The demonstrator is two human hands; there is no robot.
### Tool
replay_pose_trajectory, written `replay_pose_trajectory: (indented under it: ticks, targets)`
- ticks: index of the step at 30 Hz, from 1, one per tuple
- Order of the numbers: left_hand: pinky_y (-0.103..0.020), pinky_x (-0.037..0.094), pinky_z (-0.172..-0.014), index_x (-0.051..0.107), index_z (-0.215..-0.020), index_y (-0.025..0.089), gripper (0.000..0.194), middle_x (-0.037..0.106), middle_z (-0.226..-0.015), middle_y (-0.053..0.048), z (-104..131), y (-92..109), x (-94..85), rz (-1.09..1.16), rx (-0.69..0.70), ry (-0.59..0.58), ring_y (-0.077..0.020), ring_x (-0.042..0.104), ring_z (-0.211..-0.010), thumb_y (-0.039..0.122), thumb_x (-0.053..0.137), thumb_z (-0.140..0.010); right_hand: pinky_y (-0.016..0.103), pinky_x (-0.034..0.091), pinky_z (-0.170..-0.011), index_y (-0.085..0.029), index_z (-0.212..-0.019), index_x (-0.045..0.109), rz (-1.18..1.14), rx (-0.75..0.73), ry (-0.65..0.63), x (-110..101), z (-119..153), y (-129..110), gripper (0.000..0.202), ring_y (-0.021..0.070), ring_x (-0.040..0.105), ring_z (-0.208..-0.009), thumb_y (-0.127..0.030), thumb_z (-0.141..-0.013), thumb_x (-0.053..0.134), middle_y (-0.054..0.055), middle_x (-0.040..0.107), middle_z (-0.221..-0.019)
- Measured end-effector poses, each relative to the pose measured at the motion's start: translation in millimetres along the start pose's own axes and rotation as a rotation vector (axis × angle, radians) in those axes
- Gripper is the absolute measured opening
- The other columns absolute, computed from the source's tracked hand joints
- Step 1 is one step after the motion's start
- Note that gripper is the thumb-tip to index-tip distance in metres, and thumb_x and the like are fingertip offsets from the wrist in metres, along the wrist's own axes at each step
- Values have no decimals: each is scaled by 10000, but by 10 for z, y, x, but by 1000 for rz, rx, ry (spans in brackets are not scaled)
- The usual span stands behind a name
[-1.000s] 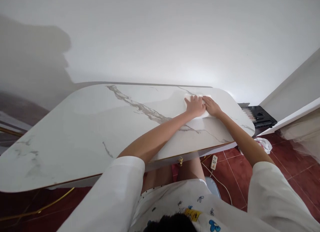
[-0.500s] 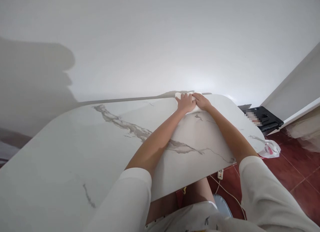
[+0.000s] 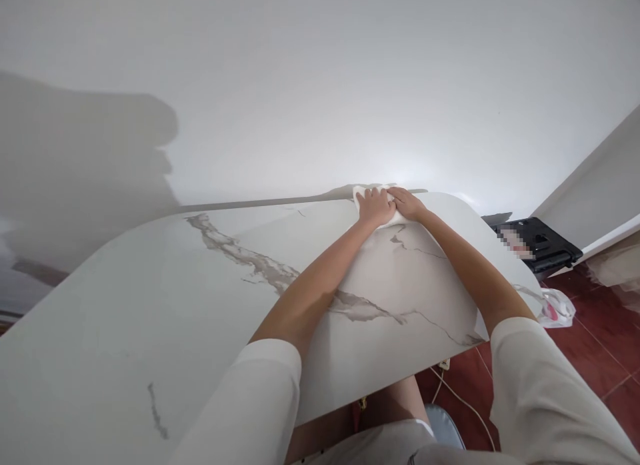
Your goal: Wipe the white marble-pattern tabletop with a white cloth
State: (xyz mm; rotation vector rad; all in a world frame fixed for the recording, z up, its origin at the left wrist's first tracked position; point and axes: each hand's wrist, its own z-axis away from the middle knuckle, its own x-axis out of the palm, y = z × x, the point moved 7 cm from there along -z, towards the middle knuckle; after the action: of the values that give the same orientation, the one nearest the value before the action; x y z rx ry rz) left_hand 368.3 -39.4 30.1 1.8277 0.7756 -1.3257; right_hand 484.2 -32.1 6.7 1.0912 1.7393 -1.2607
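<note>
A folded white cloth [image 3: 398, 219] lies at the far edge of the white marble-patterned table [image 3: 270, 258], close against the wall. My left hand [image 3: 376, 207] presses down on it with bent fingers gripping its top. Right beside it, my right hand [image 3: 406, 203] bears on the cloth's right side, its fingertips touching the left hand. Both palms hide much of the cloth, and both arms reach straight out across the tabletop.
The wall [image 3: 320, 91] rises directly behind the table. Beyond the table's right end are a black case [image 3: 550, 241] and a clear plastic bag [image 3: 559, 308] above the red tiled floor [image 3: 595, 338]. A power strip [image 3: 444, 364] and cable hang below the front edge.
The view has shifted slightly, so the case and bag appear farther right. Both hands stay on the cloth in almost the same place by the far edge.
</note>
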Motion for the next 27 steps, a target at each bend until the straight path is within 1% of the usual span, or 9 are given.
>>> replay_pose_trajectory:
  ticks: [4,7,9,12,15,18,23,27]
  targets:
    - [-549,255,-1112,504,-1329,137,483,518,-1392,-170,-75,214,47,23,18,30,-328,416,-1303,358,288,-958,514,295,-1196,-212,-1392,537,-21,3,39,-116,52,241,527,263,425,-1390,-252,-911,326,44,524,-1476]
    - [-544,244,-1122,507,-1331,139,486,520,-1392,-166,-134,312,72,48,32,33,-325,416,-1304,362,280,-964,524,292,-1197,-218,-1378,554,-20,38,45,-177,67,366,530,268,433,-1385,-256,-895,338,37,539,-1465]
    - [-537,237,-1128,506,-1334,136,485,517,-1396,-166,-142,328,72,54,34,33,-322,410,-1313,353,278,-965,522,292,-1197,-210,-1380,554,-11,60,48,-190,70,389,537,270,430,-1386,-260,-893,335,44,532,-1471]
    - [-524,241,-1130,500,-1342,135,480,510,-1404,-165,-89,327,52,54,34,35,-314,400,-1325,336,281,-965,516,280,-1204,-203,-1395,539,0,78,52,-187,101,353,547,264,412,-1400,-265,-899,317,48,507,-1492]
    - [-522,253,-1123,496,-1348,139,478,504,-1409,-162,29,335,24,55,28,39,-312,397,-1327,323,280,-962,491,258,-1219,-208,-1409,523,5,86,44,-187,197,274,544,248,388,-1420,-275,-914,308,42,476,-1516]
    - [-525,252,-1124,489,-1354,145,480,491,-1421,-159,190,370,0,55,32,42,-312,388,-1334,321,279,-960,469,239,-1232,-200,-1425,506,13,89,26,-194,351,182,542,238,364,-1438,-285,-931,302,49,454,-1532]
    - [-529,262,-1115,499,-1336,132,471,503,-1402,-167,488,438,-34,58,34,56,-321,402,-1314,309,287,-954,478,225,-1239,-210,-1428,502,12,86,21,-202,635,45,531,236,345,-1452,-283,-941,305,43,440,-1543]
    - [-536,264,-1113,498,-1337,138,472,498,-1407,-169,713,491,-61,53,42,55,-326,400,-1315,318,278,-960,481,231,-1242,-186,-1431,501,24,72,19,-202,848,-60,538,243,340,-1457,-268,-936,307,58,440,-1542]
